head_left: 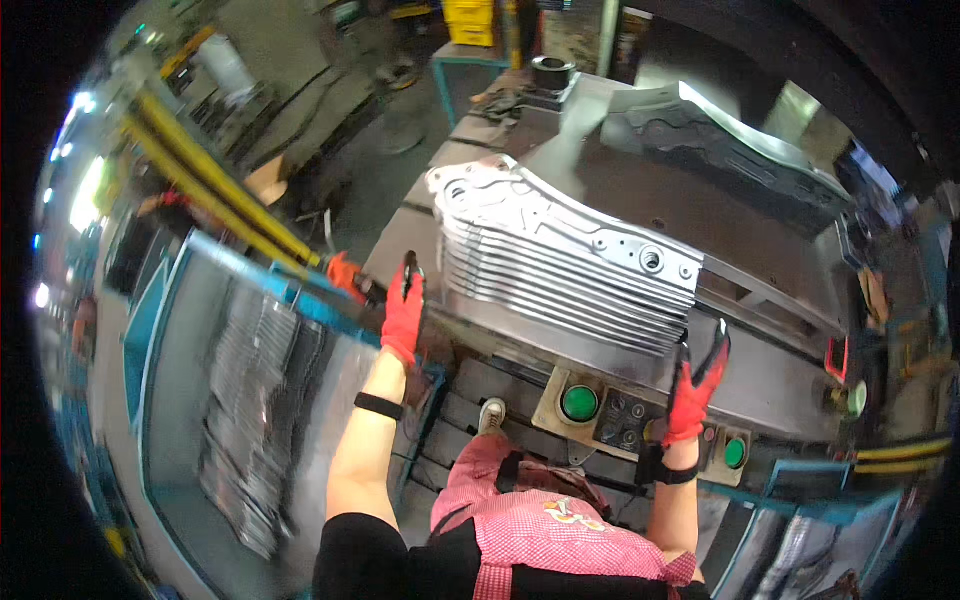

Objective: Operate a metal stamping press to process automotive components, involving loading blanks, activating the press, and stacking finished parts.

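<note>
Grip of the left hand (404,310), in a red glove with black fingertips, pressed against the near left edge of the stack of metal panels (560,265); whether fingers curl round the edge or only rest on it, cannot tell. Right hand (697,385), gloved the same, spread open at the stack's near right corner, fingertips up and touching or just short of the lowest sheet. Stack itself: shiny stamped sheets with ribs and round holes, lying flat and slightly fanned on the grey steel table (770,375) of a press. Just below, along the table's front edge, a large green button (579,403), a small control panel (622,419) and a second green button (735,452). Off to the left, a blue-framed bin (190,400) with more metal parts. Yellow rails (215,205) further left. Pink checked apron (530,530) at the bottom.
</note>
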{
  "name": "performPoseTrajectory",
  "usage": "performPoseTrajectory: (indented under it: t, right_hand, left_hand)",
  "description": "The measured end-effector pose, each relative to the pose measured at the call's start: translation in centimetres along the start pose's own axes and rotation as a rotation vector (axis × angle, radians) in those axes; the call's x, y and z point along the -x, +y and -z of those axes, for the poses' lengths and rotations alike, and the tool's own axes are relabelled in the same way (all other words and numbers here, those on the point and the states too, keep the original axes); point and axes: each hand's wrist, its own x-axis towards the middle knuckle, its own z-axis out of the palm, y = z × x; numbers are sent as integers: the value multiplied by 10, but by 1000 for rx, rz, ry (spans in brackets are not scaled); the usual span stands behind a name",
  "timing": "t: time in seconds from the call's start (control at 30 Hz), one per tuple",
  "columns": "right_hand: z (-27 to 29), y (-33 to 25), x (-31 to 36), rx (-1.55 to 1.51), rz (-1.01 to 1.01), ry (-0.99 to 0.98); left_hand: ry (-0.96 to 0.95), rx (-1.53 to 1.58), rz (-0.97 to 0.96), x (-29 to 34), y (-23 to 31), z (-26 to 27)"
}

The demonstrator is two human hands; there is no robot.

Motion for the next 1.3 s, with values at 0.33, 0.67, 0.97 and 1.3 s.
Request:
performPoseTrajectory:
  t: [0.33,0.67,0.97,1.3]
  right_hand:
    - [-115,-15,-54,108,-369,510]
    - [-126,6,-67,-332,-232,573]
    - [-107,15,-66,-512,-119,469]
    - [-101,1,-65,-490,-96,367]
  left_hand:
    - [-601,763,126,-154,-63,-60]
    - [-292,888,158,-86,-50,-45]
    - [-688,-120,-392,5,-44,15]
    - [-1184,-266,-275,-88,-78,-6]
